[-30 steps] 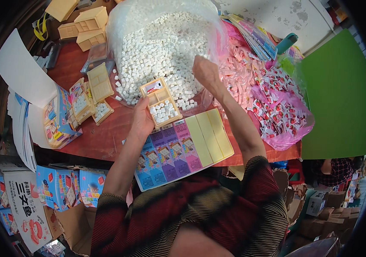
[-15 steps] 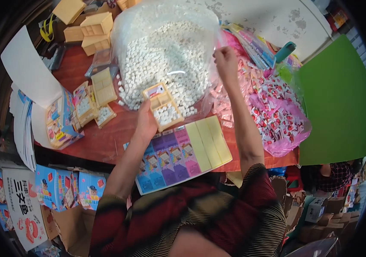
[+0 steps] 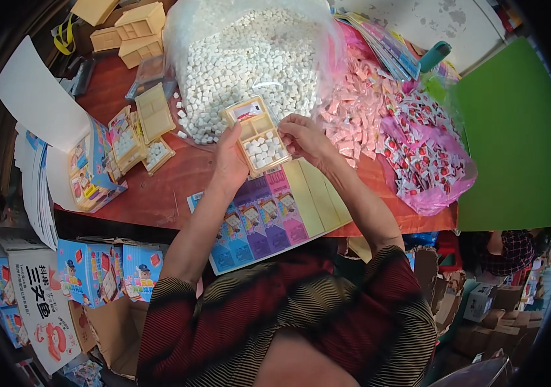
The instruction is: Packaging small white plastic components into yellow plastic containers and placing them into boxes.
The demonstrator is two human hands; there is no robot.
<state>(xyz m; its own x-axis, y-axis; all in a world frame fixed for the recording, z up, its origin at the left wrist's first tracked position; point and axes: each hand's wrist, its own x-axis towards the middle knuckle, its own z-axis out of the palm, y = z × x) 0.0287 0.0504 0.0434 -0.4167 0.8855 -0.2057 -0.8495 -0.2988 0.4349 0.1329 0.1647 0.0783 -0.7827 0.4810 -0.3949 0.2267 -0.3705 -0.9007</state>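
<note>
My left hand [image 3: 229, 158] grips a small pale-yellow compartment tray [image 3: 256, 125] by its left side. White cube-shaped pieces [image 3: 266, 150] fill its lower compartment, and a small printed packet [image 3: 247, 111] lies in the upper one. At the tray's right edge is my right hand [image 3: 307, 137], its fingers curled in a pinch; what they hold, if anything, is hidden. Just beyond the tray, a large clear plastic bag [image 3: 177, 45] lies open, heaped with loose white pieces [image 3: 243, 64]. Beneath the tray and my wrists is a colourful printed card sheet [image 3: 259, 226].
Pink sachets [image 3: 356, 109] and a pink bag of red-and-white sachets [image 3: 427, 161] lie right, beside a green board [image 3: 508, 142]. Filled trays [image 3: 127, 145] and an open printed display box [image 3: 98, 164] stand left. Empty yellow trays [image 3: 140, 32] are stacked at back left. Cartons [image 3: 43, 309] sit below.
My right hand has come down from the bag's right side to the tray's right edge. The tray has shifted slightly right and up in my left hand. The whole view has shifted a little.
</note>
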